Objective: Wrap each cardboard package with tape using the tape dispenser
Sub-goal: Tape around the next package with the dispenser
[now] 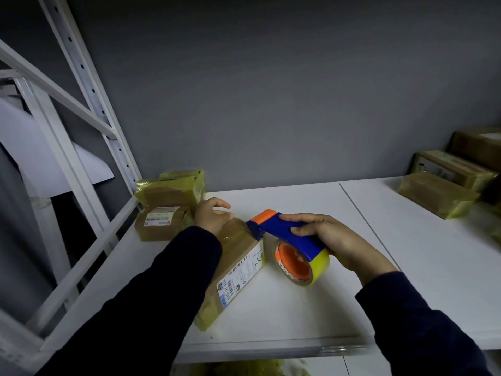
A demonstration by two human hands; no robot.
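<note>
Noted package [238, 264] lying on shelf [298, 308], pinned at far end under loosely spread left hand [210, 217], dispenser [284, 234] gripped in right hand [333, 240], nose at top edge; judged best drawn low and taut, package held firm.

White shelf [298, 308] with central cardboard package [238, 267], more packages [162, 223] either side.

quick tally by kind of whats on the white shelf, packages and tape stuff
brown cardboard packages: 6 (two stacked at the left, one in the middle, three at the right)
blue and orange tape dispenser: 1
yellow tape roll, mounted in the dispenser: 1
total: 8
</note>
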